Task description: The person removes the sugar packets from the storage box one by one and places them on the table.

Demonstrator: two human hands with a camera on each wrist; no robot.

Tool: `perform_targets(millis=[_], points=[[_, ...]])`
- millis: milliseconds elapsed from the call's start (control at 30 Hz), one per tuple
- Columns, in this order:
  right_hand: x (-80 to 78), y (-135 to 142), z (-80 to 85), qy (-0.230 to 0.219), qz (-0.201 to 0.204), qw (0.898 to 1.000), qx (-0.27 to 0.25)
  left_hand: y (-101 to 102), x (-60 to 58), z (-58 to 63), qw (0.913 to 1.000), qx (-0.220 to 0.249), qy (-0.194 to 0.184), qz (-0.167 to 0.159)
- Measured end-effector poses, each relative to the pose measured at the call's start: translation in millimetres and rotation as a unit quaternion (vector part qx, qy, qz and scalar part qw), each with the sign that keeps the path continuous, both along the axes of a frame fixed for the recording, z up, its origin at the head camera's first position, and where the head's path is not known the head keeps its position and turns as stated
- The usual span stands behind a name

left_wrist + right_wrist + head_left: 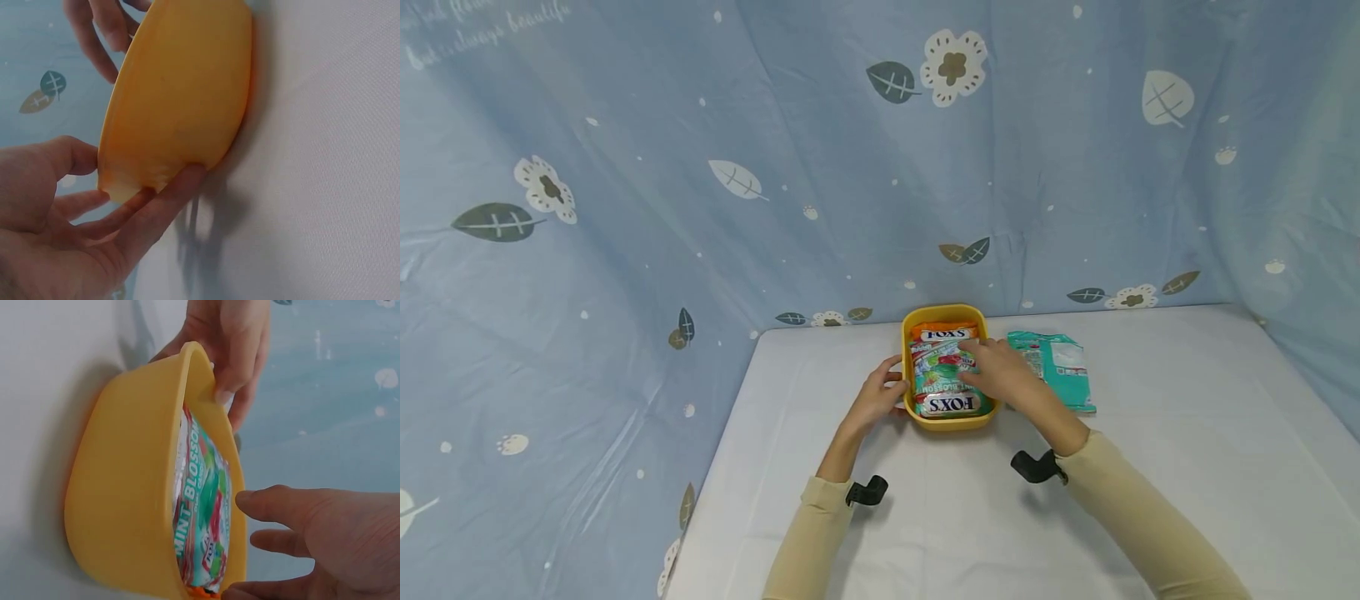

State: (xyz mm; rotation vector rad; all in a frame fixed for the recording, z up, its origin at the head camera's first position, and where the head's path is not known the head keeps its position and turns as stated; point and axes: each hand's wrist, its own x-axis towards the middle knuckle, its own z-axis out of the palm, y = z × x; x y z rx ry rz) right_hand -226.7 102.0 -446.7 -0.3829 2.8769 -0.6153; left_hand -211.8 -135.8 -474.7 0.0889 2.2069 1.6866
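A yellow plastic container (951,425) stands on the white table. Inside it lies a green candy bag (946,379) printed "FOX'S" and "MINT BLOSSOM", with an orange bag (973,331) partly showing behind it. My left hand (877,396) grips the container's left side. In the left wrist view its fingers (164,209) press the outer wall, while the thumb is at the rim. Over the container's right side is my right hand (1000,371), fingers spread and holding nothing. The right wrist view shows that hand (337,540) just above the bag and rim.
A teal candy packet (1063,371) lies flat on the table right of the container, partly behind my right hand. Blue patterned cloth (850,167) rises behind the table (970,517) and along its left side.
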Motion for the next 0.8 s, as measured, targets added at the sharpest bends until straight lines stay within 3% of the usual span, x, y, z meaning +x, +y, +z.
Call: perform_targets(millis=[533, 800], points=[[1.8, -17.6, -0.2, -0.008, -0.006, 1.000, -0.015, 0.2, 0.3, -0.1, 0.9999, -0.001, 0.011, -0.005], [5.1, -25.1, -2.0, -0.040, -0.042, 0.997, -0.041, -0.3, 1.7, -2.2, 0.9998, 0.007, 0.014, -0.009]])
